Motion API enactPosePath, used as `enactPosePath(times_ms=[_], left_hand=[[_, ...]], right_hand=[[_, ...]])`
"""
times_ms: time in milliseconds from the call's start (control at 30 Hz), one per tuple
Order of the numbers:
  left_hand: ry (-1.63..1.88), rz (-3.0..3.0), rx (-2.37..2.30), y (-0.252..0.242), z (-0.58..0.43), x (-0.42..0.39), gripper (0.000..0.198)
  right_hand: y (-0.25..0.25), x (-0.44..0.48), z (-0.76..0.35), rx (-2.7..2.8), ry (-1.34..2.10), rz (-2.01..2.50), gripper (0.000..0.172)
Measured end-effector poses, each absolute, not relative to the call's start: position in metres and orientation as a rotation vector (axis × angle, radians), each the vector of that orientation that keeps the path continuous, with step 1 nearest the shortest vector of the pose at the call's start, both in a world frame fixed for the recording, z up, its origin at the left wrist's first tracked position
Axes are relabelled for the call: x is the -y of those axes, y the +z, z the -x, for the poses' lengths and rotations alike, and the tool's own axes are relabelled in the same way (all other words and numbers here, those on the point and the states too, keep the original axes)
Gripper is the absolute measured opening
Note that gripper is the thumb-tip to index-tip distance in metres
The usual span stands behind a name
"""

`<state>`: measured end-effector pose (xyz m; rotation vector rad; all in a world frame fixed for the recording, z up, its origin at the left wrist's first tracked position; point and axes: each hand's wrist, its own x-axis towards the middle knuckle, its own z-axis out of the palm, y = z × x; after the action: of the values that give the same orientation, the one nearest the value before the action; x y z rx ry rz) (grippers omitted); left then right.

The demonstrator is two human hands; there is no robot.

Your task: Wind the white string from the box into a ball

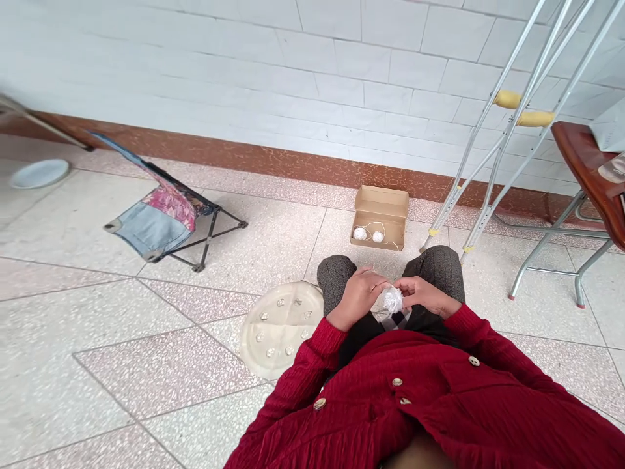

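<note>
Just in front of my lap, between my knees, is a small ball of white yarn (pixel 392 300). From its left side my left hand (pixel 360 294) closes on it, with the fingers bent and their tips partly hidden. The thumb and fingers of my right hand (pixel 426 295) grip the ball's right side. A short bit of pale strand shows above my left fingers. Beyond my knees, an open cardboard box (pixel 381 203) stands on the floor with its lid raised. Inside lie two white yarn balls (pixel 360 233), and loose strands trail around them.
On the floor by my left knee lies a round beige lid-like disc (pixel 254 326) with several small clear pieces on it. A folding chair (pixel 151 225) stands further left, near a pale basin (pixel 40 174). Crutches (pixel 488 163) lean at the right, beside a brown stool (pixel 583 172).
</note>
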<state>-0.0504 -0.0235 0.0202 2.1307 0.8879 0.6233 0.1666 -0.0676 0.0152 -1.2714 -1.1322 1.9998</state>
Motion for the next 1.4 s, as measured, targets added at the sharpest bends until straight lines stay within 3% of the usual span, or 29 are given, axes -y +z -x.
enactPosePath(times_ms=[200, 400, 667, 933, 1100, 1233, 1400], left_hand=[[0.715, -1.583, -1.033, 0.010, 0.055, 0.013, 0.047], [0.680, -1.272, -1.011, -0.008, 0.058, 0.005, 0.049], [0.728, -1.078, -0.890, 0.004, 0.054, 0.013, 0.048], [0.753, -1.443, -0.837, 0.056, 0.030, 0.010, 0.048], [0.648, -1.660, -0.935, 0.070, 0.030, 0.022, 0.036], [0.642, -1.636, -0.972, 0.061, 0.034, 0.025, 0.030], [0.530, -1.579, -0.881, 0.053, 0.029, 0.034, 0.038]], right_hand=[[0.027, 0.060, -0.136, 0.976, 1.800, 1.264, 0.038], [0.018, 0.058, -0.120, 1.118, 1.662, 1.303, 0.062], [0.038, 0.059, -0.124, 0.969, 1.696, 1.226, 0.040], [0.113, 0.005, -0.152, 1.137, 1.295, 1.057, 0.045], [0.077, -0.012, -0.174, 1.331, 0.911, 1.343, 0.040], [0.043, 0.002, -0.181, 1.377, 0.888, 1.450, 0.042], [0.054, 0.000, -0.191, 1.107, 1.008, 1.333, 0.048]])
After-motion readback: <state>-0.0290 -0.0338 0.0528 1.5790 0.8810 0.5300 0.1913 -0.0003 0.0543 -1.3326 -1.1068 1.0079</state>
